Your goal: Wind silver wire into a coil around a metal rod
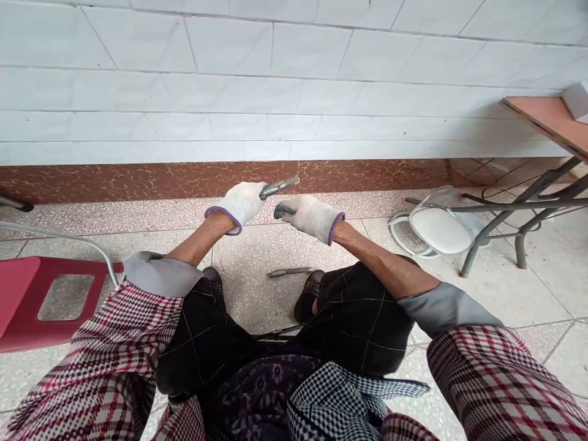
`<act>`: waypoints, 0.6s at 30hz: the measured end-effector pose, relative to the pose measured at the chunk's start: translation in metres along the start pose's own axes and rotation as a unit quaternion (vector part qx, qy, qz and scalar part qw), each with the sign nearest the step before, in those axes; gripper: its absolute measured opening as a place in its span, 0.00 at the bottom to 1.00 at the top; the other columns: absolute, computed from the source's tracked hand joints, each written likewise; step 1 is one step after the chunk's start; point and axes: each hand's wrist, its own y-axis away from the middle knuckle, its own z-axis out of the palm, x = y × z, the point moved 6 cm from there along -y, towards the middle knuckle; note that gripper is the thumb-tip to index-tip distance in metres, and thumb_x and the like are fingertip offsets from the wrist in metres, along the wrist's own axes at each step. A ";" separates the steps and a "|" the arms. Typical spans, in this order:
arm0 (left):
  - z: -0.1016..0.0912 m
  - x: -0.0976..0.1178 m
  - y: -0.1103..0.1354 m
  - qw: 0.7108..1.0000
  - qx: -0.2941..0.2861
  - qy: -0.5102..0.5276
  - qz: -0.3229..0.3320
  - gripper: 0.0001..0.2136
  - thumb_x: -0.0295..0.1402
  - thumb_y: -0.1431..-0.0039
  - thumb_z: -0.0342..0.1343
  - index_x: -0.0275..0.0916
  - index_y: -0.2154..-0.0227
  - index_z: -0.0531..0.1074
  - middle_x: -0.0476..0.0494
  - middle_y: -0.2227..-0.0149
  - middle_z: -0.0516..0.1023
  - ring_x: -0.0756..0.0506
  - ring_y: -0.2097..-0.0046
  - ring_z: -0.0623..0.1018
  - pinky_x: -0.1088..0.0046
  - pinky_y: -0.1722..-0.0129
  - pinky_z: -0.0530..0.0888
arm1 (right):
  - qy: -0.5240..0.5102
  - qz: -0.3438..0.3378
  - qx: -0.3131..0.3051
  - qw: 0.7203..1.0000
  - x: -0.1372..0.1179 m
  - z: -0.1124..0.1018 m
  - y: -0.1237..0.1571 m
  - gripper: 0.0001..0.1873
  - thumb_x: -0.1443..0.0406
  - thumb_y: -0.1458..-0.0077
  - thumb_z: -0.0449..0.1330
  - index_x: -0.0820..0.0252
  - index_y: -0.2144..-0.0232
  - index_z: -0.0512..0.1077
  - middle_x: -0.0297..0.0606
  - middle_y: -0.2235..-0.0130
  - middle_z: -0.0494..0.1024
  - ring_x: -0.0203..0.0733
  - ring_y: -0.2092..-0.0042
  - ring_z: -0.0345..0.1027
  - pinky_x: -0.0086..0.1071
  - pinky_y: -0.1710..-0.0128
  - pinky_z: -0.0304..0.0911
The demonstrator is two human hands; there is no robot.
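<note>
- Sitting low with knees apart, the person holds both gloved hands out over the floor (257,257), close in front of the tiled wall (294,92).
- The left hand (239,205) is clenched round a ribbed metal piece (280,185), whose free end sticks up and to the right, clear of the glove.
- The right hand (310,215) is closed on a dark stub (281,211) just below that piece. I cannot tell whether the two are joined or only held close together.
- As to progress, I would say the work is midway: one piece is in hand, and a second metal piece (289,272) lies on the floor between the shoes (309,294), well below the hands. Whether that one is finished or waiting cannot be told from here.
- A thin dark tool (278,334) pokes out on the floor between the legs, mostly hidden by the trousers.
- A red stool (22,306) stands at the person's left, with a grey metal tube (59,237) curving over it.
- To the right, a white round seat (436,231) lies tipped on the floor beside the metal legs of a table (546,116).
- Nothing sits between the hands and the wall; the stool and the tipped seat are well apart from the hands on either side.
</note>
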 end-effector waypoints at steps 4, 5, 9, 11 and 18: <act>0.019 -0.014 -0.015 0.986 -0.054 -0.155 -0.014 0.17 0.27 0.35 0.50 0.37 0.46 0.75 0.31 0.60 0.82 0.34 0.57 0.82 0.61 0.59 0.73 | 0.065 0.035 0.000 0.997 -0.002 -0.017 0.009 0.13 0.63 0.33 0.57 0.59 0.55 0.81 0.41 0.60 0.82 0.44 0.62 0.74 0.35 0.65 0.60; 0.022 -0.014 -0.017 0.983 -0.061 -0.172 -0.001 0.18 0.26 0.36 0.51 0.37 0.46 0.75 0.30 0.60 0.82 0.33 0.56 0.82 0.60 0.58 0.74 | 0.064 0.042 0.010 0.997 0.002 -0.023 0.009 0.13 0.62 0.33 0.57 0.59 0.54 0.81 0.41 0.60 0.83 0.44 0.62 0.74 0.35 0.64 0.61; 0.028 -0.006 -0.015 0.978 -0.069 -0.189 0.046 0.19 0.27 0.35 0.49 0.39 0.45 0.76 0.32 0.64 0.82 0.33 0.57 0.82 0.58 0.59 0.74 | 0.000 0.043 0.089 0.995 0.034 -0.044 0.004 0.14 0.65 0.34 0.56 0.59 0.55 0.82 0.40 0.59 0.83 0.44 0.59 0.75 0.35 0.59 0.65; 0.031 0.002 -0.011 0.979 -0.078 -0.179 0.059 0.19 0.29 0.34 0.48 0.41 0.45 0.77 0.33 0.66 0.81 0.34 0.60 0.82 0.59 0.61 0.74 | -0.041 0.027 0.111 0.993 0.049 -0.047 -0.001 0.14 0.67 0.36 0.56 0.60 0.57 0.82 0.39 0.57 0.84 0.43 0.57 0.75 0.35 0.56 0.65; 0.013 0.022 0.000 0.994 -0.055 -0.073 0.055 0.18 0.31 0.35 0.50 0.45 0.47 0.78 0.39 0.67 0.80 0.40 0.65 0.79 0.65 0.66 0.69 | -0.182 0.052 0.109 0.976 0.062 -0.039 -0.009 0.11 0.70 0.43 0.57 0.64 0.66 0.81 0.37 0.69 0.78 0.36 0.69 0.67 0.30 0.70 0.60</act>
